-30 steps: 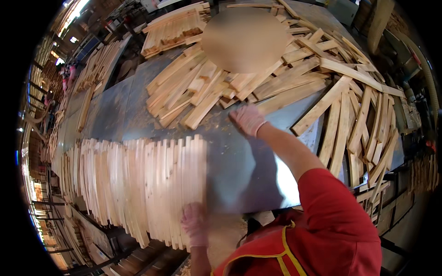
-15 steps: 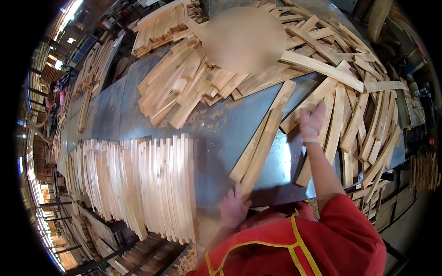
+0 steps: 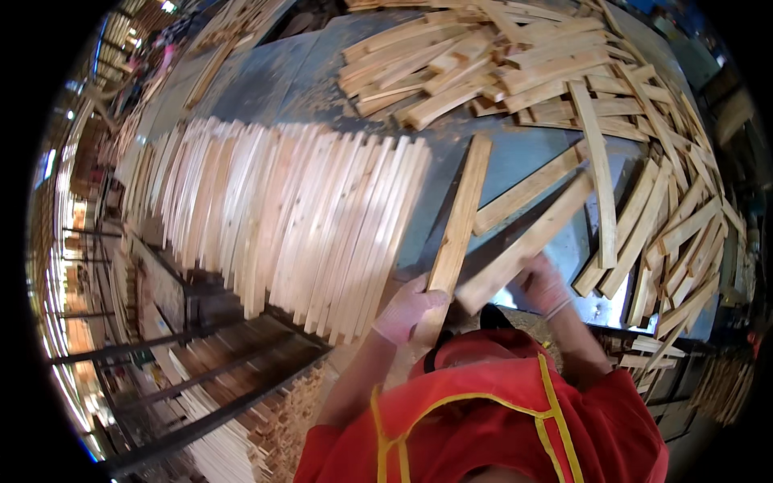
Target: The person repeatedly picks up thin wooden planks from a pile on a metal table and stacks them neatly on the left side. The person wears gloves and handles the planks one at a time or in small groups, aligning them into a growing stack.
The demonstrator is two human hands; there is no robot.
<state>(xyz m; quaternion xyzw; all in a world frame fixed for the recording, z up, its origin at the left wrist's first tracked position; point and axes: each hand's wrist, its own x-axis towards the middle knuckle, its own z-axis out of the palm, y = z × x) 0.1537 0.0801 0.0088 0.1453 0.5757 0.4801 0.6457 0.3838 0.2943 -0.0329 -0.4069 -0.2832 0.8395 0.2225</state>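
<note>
Gripping a slat (image 3: 460, 233), the left hand (image 3: 411, 310) closes around its near end, thumb across the upper face, fingers tucked under and mostly out of sight. The slat runs away from the person, just right of the row. Right hand (image 3: 543, 286) is at the near part of a second slat, the tilted one (image 3: 527, 241), fingers against its right-hand edge. Blur there, and the slat itself hides the fingertips; cannot tell whether they hold it or only touch. Both hands look to be in thin pinkish gloves.

State of the wood: a long row (image 3: 306, 217) lies along the left of the bench (image 3: 282, 68), slats side by side, ends stepped rather than flush. That much is in order. Loose: a big heap (image 3: 555, 72) across the far side, and a crossed pile (image 3: 692, 233) down the right edge, both pointing every way. By eye, a good deal is lined up and a good deal is not; too many overlaps for a count. Between row and pile, apart from the two slats at the hands: a short-looking slat (image 3: 523, 193), and a long one (image 3: 594, 177) across its far end.

Containers: nothing box-like made out. Nearest to one is the dark rack (image 3: 217, 427) at lower left, boards (image 3: 233, 366) lying among its rails.
</note>
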